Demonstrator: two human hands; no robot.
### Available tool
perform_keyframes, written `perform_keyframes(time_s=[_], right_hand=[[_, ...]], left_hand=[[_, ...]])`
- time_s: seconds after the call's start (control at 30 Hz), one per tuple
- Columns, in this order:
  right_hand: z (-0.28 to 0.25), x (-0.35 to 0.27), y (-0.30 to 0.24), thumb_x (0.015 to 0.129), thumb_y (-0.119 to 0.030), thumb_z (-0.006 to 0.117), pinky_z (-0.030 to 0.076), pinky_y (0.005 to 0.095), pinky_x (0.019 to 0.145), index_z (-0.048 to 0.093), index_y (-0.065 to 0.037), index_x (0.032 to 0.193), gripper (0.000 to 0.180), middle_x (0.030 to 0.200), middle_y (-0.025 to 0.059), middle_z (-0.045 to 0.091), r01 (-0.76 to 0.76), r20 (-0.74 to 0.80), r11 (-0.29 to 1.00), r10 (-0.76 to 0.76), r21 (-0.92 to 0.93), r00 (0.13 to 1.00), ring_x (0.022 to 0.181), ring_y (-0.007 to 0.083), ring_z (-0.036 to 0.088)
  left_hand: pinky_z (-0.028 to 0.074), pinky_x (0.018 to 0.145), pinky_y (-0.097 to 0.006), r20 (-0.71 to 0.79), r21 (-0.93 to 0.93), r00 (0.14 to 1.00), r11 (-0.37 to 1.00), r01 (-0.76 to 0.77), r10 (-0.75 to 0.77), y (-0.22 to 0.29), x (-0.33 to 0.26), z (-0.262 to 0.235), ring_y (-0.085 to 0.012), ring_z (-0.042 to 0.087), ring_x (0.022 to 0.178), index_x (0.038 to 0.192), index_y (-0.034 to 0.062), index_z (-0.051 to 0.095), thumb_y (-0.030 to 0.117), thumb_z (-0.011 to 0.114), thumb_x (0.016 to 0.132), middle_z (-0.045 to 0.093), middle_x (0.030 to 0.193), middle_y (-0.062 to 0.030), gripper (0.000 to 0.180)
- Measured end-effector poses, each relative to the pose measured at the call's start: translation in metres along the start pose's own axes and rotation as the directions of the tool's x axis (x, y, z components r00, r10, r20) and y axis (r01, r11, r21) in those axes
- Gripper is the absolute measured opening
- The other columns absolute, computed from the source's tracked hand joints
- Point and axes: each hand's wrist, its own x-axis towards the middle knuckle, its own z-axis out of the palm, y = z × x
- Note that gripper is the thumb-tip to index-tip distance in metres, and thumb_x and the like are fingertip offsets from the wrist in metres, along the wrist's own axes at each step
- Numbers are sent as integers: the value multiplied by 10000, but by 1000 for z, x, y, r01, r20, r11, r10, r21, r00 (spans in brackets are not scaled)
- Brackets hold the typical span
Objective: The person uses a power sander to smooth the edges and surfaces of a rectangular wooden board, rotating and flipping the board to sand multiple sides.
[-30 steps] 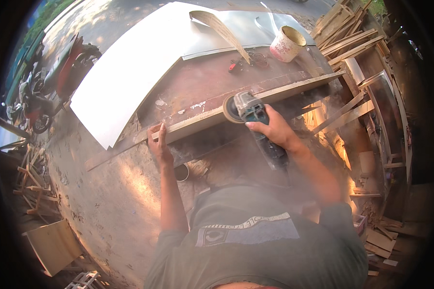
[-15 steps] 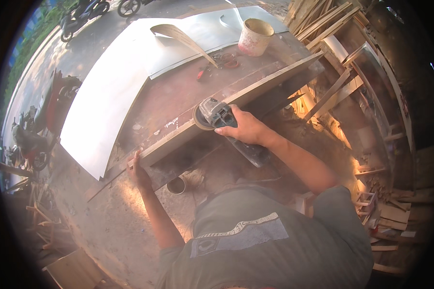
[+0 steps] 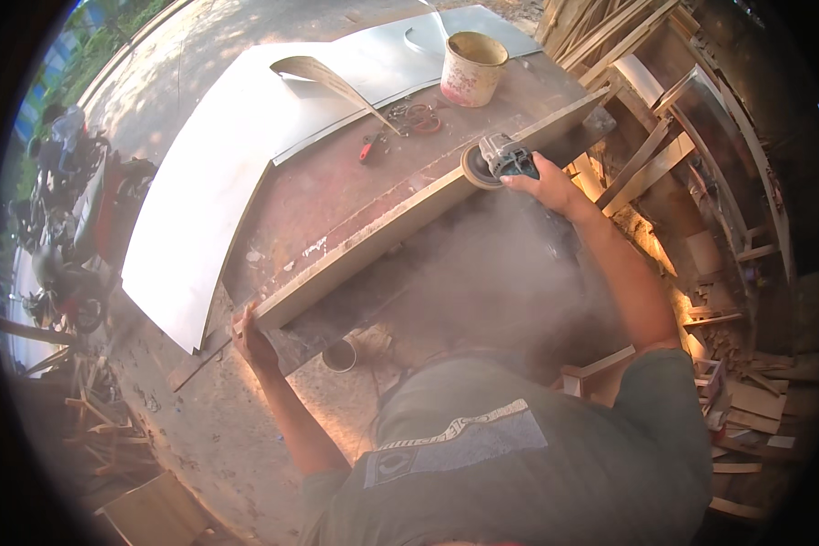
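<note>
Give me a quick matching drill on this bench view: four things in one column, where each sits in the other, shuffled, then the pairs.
Things:
1. angle grinder
2. long wooden plank
3. bucket
4. grey sheet

Places:
A. far end of the workbench
B. held at its near end by the left hand
C. gripped in the right hand, on the plank
D. left of the bench

Pairs: 1-C, 2-B, 3-A, 4-D
</note>
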Motion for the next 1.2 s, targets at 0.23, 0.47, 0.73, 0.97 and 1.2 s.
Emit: perform_keyframes(time_s=[0.23,0.47,0.73,0.97,1.2], right_hand=[[-51,13,-6,842,-487,808,542,398,912,530,108,1332,819,1168,214,678,-231,-107,971,236,61,966,1050,267,676],[-22,23,28,854,-562,777,492,423,1066,387,180,1488,1051,1407,356,570,-111,-120,994,110,-2,987,1343,376,578],[78,-40,-80,894,-535,760,459,459,1102,412,71,1512,933,1384,307,607,118,335,987,-76,-108,939,1327,407,581],[38,-20,-56,914,-513,749,476,455,1083,441,99,1450,871,1357,329,611,101,307,994,-83,-44,948,1292,419,604],[-68,33,15,920,-514,742,483,446,1073,417,137,1449,899,1345,342,604,69,239,991,-40,-113,970,1279,402,610]], left_hand=[[439,970,-311,-5,-36,1000,999,30,-30,1,-3,-1,-162,629,1030,1028,37,638,202,740,960,720,1091,-126,205],[440,972,-315,-30,9,999,999,36,-36,-7,2,-7,-155,619,1020,1019,45,637,220,723,975,703,1057,-97,200],[425,1025,-356,5,77,1000,997,3,-4,-1,-4,-7,-175,607,1088,1108,40,609,293,725,984,706,1102,-119,304],[293,1234,-521,337,902,667,-24,-431,664,54,-41,128,-256,628,1200,1293,57,629,463,824,875,693,1224,-103,615],[421,1033,-503,485,873,853,-157,-461,192,4,-35,208,-295,660,996,943,64,655,456,901,721,702,956,-106,513]])
